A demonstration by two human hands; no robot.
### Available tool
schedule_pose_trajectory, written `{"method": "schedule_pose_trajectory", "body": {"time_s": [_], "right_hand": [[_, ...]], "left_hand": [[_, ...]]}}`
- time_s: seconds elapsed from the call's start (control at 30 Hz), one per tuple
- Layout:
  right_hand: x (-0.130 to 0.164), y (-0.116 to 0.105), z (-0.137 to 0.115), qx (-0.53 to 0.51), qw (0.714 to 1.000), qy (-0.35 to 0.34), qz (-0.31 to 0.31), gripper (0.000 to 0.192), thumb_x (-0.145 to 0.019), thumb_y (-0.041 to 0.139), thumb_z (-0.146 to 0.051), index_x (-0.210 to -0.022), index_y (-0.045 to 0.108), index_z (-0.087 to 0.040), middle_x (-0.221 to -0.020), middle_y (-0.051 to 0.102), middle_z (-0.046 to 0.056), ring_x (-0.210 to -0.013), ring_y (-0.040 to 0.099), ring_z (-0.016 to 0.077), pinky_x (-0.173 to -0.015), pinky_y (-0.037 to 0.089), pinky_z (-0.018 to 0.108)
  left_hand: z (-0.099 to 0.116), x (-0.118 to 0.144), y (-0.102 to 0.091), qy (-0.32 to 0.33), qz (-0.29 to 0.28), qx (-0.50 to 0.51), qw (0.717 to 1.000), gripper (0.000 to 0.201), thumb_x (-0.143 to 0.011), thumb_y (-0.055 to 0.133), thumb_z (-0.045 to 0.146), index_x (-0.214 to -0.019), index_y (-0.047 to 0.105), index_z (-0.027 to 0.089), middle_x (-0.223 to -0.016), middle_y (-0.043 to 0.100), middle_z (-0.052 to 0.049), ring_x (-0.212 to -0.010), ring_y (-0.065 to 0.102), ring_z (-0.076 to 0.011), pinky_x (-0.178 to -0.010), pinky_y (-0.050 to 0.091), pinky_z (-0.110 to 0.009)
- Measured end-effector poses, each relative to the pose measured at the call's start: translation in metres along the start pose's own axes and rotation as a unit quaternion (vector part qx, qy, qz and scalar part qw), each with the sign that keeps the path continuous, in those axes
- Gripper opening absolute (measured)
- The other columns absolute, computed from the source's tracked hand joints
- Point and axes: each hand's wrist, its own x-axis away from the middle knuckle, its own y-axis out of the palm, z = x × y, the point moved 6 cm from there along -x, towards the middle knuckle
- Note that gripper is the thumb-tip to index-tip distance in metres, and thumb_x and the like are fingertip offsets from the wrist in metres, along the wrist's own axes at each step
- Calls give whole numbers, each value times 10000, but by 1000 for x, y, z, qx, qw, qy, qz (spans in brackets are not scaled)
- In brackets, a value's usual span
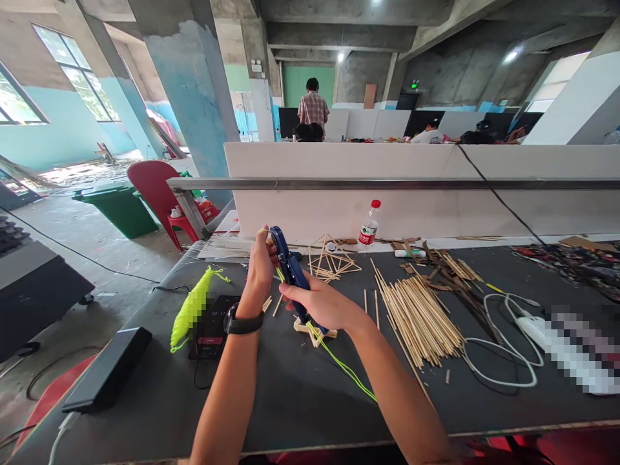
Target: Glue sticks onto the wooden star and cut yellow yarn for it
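My right hand [327, 300] is closed around a blue plier-like hand tool [290, 265], its rounded head pointing up and away. Close beside that head, my left hand [261, 261] pinches a thin yellow-green string [346, 368], which runs down past the tool and across the table toward my right forearm. Fingers and tool hide part of the string. Below the tool lies a small frame of joined wooden sticks [310, 334]. A wound bundle of yellow-green string [191, 310] rests left of my left wrist, partly over a phone [210, 349].
Loose wooden sticks [421, 320] are heaped on the right. Behind my hands stand a stick framework [334, 261] and a red-capped bottle [369, 226]. A white cable [504, 381] loops at right; a black power bank [109, 368] lies at left. A white partition [310, 213] closes the back.
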Motion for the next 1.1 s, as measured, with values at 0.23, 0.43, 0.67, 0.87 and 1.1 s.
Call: {"method": "schedule_pose_trajectory", "body": {"time_s": [0.23,0.43,0.67,0.87,1.1], "right_hand": [[-1,-4,-4,-53,999,5,-7,355,-901,709,-534,-990,567,-222,-906,631,34,-828,630,182,-705,481,317],[-1,-11,-6,-104,995,-6,-5,411,-846,768,-554,-985,601,-206,-914,633,39,-805,629,179,-746,501,340],[3,-10,-13,-111,994,-7,-3,393,-833,782,-528,-940,598,-198,-902,636,41,-784,629,177,-740,511,340],[-2,-9,-14,-84,996,-32,12,305,-912,693,-491,-925,588,-205,-899,639,45,-790,640,190,-752,502,355],[-5,-4,-14,-65,997,-28,8,243,-944,653,-435,-910,560,-212,-878,621,34,-768,620,176,-722,494,335]], "left_hand": [[0,4,5,2,-25,-52,998,402,-879,582,505,-660,387,232,-551,353,55,-409,319,-84,-384,266,-219],[-7,1,14,-41,-141,-3,989,395,-815,594,509,-639,388,221,-540,330,69,-407,266,-61,-400,230,-211],[-8,0,11,-22,-84,-2,996,570,-838,676,619,-592,331,238,-508,275,80,-399,260,-68,-383,218,-236],[-11,8,15,-44,-54,32,997,528,-856,685,447,-562,297,242,-493,241,81,-381,246,-65,-363,218,-234],[-1,3,6,-13,-6,33,999,456,-770,677,254,-567,268,236,-464,240,92,-390,217,-51,-381,202,-217]]}}
